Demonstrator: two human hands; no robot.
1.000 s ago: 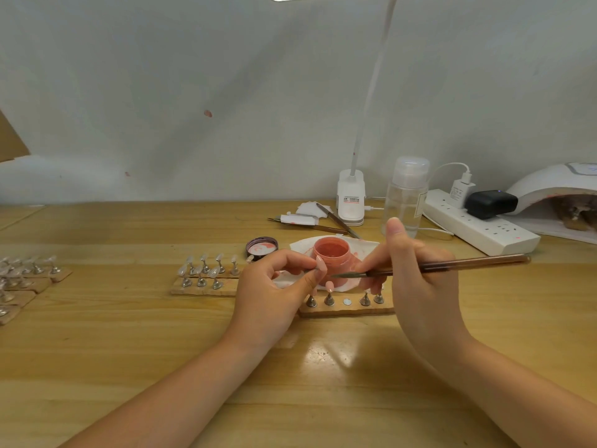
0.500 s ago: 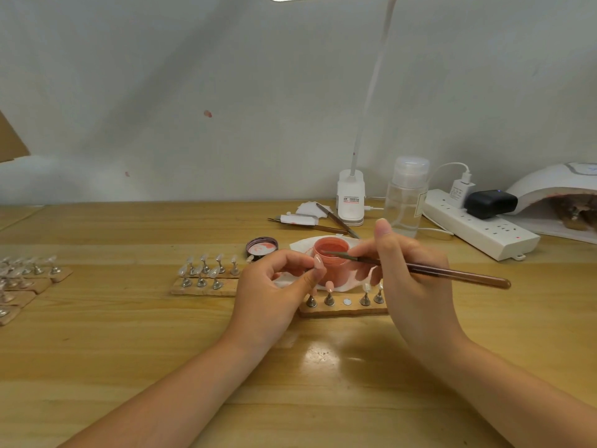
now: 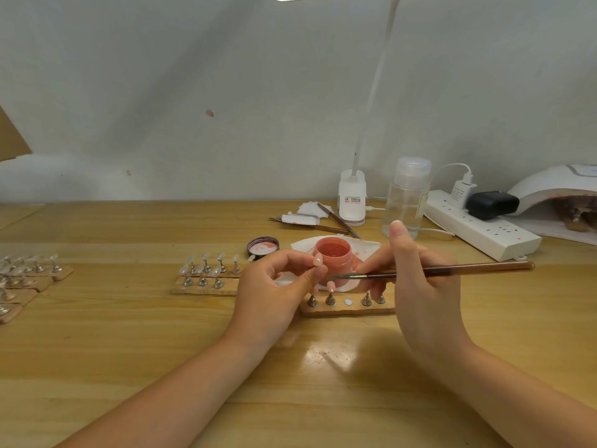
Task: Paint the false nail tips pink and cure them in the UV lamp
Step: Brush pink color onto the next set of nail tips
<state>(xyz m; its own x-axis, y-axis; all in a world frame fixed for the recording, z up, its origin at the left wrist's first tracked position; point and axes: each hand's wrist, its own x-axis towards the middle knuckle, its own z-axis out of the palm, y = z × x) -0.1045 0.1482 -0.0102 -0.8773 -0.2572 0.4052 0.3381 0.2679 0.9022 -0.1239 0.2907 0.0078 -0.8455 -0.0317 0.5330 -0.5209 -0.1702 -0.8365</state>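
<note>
My left hand (image 3: 274, 287) pinches a small nail tip (image 3: 318, 260) between thumb and forefinger, just in front of the open pink gel jar (image 3: 332, 252). A thin brown brush (image 3: 452, 270) lies level in the grip of my right hand (image 3: 423, 286), its bristles pointing left and ending close to my left fingertips. Below both hands lies a wooden strip (image 3: 347, 310) of metal stands with one bare slot; one stand carries a pink tip (image 3: 331, 286). The white UV lamp (image 3: 562, 189) sits at the far right.
The jar stands on a stained white wipe (image 3: 368, 245), with its lid (image 3: 263, 246) to the left. More strips of clear tips (image 3: 206, 274) lie left of my hands and at the table's left edge (image 3: 22, 279). Behind are a clear bottle (image 3: 405, 202), a power strip (image 3: 481, 229), a desk lamp base (image 3: 352, 198) and spare tools (image 3: 323, 223).
Half a second ago the brush tip was over the jar; it has since come down and left, level again beside my left fingertips. My left hand has stayed in place.
</note>
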